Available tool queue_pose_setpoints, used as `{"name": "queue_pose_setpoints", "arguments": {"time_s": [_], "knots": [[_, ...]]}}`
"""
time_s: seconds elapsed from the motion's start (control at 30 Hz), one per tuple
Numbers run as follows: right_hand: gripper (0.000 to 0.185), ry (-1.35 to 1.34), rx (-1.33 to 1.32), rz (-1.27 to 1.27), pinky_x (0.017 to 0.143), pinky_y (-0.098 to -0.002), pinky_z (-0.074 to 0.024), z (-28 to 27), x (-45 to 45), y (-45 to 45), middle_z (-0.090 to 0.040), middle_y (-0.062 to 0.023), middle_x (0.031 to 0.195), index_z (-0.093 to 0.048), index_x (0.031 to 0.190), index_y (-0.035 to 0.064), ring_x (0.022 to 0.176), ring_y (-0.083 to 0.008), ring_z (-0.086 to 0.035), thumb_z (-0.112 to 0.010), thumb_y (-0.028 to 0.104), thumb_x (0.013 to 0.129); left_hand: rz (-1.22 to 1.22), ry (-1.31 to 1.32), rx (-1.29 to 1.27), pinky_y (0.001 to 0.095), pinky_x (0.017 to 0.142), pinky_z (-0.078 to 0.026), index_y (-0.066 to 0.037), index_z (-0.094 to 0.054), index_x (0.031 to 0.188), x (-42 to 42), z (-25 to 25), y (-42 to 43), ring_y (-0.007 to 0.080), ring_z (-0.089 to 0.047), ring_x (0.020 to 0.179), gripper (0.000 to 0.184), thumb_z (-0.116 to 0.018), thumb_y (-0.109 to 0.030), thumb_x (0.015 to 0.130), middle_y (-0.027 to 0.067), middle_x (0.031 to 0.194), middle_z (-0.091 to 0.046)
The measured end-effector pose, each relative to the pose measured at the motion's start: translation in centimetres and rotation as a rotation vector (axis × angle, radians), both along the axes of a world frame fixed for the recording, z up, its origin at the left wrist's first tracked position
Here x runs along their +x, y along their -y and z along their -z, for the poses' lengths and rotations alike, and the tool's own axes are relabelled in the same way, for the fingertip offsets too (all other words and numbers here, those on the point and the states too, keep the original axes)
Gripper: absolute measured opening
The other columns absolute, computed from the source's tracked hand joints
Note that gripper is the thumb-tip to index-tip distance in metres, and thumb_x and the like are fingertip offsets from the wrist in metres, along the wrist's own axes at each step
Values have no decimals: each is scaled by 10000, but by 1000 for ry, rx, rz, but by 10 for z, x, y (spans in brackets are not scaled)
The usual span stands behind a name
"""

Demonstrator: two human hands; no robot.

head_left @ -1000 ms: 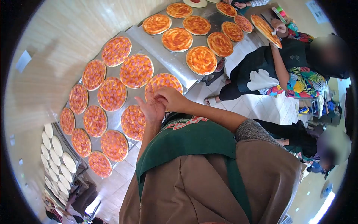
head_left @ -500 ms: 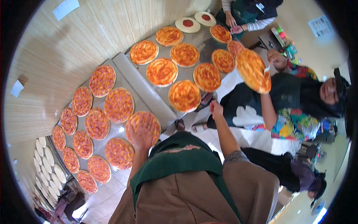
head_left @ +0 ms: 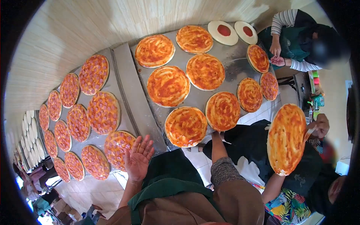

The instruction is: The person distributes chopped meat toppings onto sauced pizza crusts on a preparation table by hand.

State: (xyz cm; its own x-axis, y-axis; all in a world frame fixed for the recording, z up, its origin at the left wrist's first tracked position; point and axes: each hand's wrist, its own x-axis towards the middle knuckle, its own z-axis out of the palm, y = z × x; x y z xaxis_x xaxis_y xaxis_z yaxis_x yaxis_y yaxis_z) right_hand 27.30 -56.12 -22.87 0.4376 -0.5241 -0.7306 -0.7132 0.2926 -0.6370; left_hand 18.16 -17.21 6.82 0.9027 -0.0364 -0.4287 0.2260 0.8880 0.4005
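My left hand [head_left: 139,159] is raised with the palm up and fingers spread, holding nothing, just in front of a pizza topped with small pink cubes [head_left: 119,149]. My right hand [head_left: 216,136] reaches to the near edge of a sauce-covered pizza base [head_left: 222,111]. Its fingers are hidden by that base, so I cannot tell whether they grip it. Left of it lies another sauced base [head_left: 186,126], near the metal table's front edge.
Several sauced and topped pizzas lie on the metal tables [head_left: 131,86]. Two pale bases [head_left: 222,33] with sauce spots are at the back. At right, a co-worker holds up a sauced base [head_left: 287,139] and a utensil. Another person [head_left: 288,45] stands at the far end.
The view has shifted and come closer to the sauced bases. My left hand has moved off the topped pizza. My right hand has gone from free air to the edge of a sauced base.
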Motion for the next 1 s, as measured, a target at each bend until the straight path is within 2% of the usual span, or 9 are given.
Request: {"name": "queue_pose_setpoints", "arguments": {"time_s": [0.17,0.37,0.6,0.77,1.0], "knots": [[246,55,126,218,474,-302,-413,16,3,-14,-592,-26,609,-624,757,87,508,-159,-542,-613,314,850,-47,-25,1,466,1106,-299,-48,-269,1450,8,9,-3,331,-350,1350,661,-270,-519,985,212,1499,-267],[245,89,202,355,474,-304,-414,21,-6,-20,-590,-22,610,-623,767,88,506,-157,-538,-608,317,853,12,-28,77,461,1100,-306,-54,-265,1454,14,9,-6,325,-367,1338,658,-285,-514,984,213,1495,-276],[245,105,243,387,474,-307,-416,23,-6,-14,-587,-18,612,-622,779,90,504,-155,-534,-602,321,857,88,-102,132,429,1096,-293,-73,-298,1441,14,12,-3,310,-354,1347,660,-302,-534,969,198,1494,-289],[245,112,254,384,474,-309,-417,22,-6,-9,-585,-15,613,-621,788,91,503,-153,-531,-598,324,860,103,-89,101,441,1093,-303,-73,-299,1443,12,19,0,312,-373,1332,652,-322,-523,971,197,1493,-291],[245,95,275,348,474,-312,-418,14,-1,-4,-583,-10,615,-620,800,93,501,-150,-527,-593,328,865,178,-73,143,420,1093,-293,-83,-296,1443,17,6,3,288,-372,1331,678,-328,-554,957,176,1494,-296]]}}
